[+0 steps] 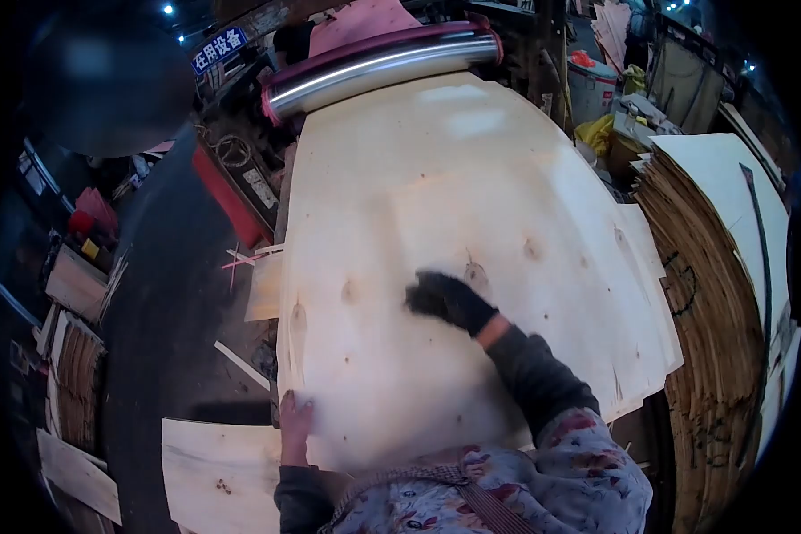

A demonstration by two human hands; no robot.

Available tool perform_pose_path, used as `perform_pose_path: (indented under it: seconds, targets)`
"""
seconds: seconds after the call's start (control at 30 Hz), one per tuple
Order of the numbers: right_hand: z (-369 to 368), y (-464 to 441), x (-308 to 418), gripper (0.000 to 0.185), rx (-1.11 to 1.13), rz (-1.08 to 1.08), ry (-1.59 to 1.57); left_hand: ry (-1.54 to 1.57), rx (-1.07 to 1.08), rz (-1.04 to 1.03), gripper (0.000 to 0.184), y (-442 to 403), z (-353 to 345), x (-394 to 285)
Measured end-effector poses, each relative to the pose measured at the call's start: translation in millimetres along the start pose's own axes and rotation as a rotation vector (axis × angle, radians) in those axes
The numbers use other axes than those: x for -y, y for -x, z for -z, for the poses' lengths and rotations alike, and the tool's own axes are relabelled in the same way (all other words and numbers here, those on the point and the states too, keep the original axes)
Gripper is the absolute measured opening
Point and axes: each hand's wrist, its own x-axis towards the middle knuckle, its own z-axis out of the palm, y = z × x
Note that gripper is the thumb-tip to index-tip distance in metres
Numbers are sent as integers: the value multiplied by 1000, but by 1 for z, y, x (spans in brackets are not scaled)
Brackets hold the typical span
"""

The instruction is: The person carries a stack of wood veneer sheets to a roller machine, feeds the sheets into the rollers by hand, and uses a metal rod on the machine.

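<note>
A broad, pale wood veneer sheet [400,240] with several brown knots lies in front of me and reaches up to a shiny metal roller [383,76]. My left hand [295,420], bare, is at the sheet's near left edge, with its fingers closed at that edge. Over the middle of the sheet is my right hand [451,301] in a dark glove, slightly blurred, its fingers bent but apart and holding nothing. Whether it touches the surface I cannot tell.
To the right stands a tall stack of veneer sheets [703,311] with a dark rod [758,231] on top. A smaller veneer piece [218,472] lies at lower left. Wood scraps [242,365] lie left of the sheet, beside a red panel [227,196].
</note>
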Motion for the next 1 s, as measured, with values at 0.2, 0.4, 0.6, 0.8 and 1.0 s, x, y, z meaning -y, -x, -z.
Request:
perform_pose_path:
  seconds: [0.2,0.4,0.6,0.8,1.0]
  targets:
    - [-47,178,-67,39,24,-281,74,820,305,155,50,8,74,-73]
    - [-71,287,-103,35,-296,-267,-13,875,369,9,56,18,135,-138]
    - [-66,342,-96,32,-633,-151,58,1019,301,-4,61,27,163,-168]
    - [-87,332,-74,24,-660,109,560,1040,212,45,57,27,152,-155]
    - [-34,273,-48,26,-499,270,1424,977,183,27,50,-19,112,-122]
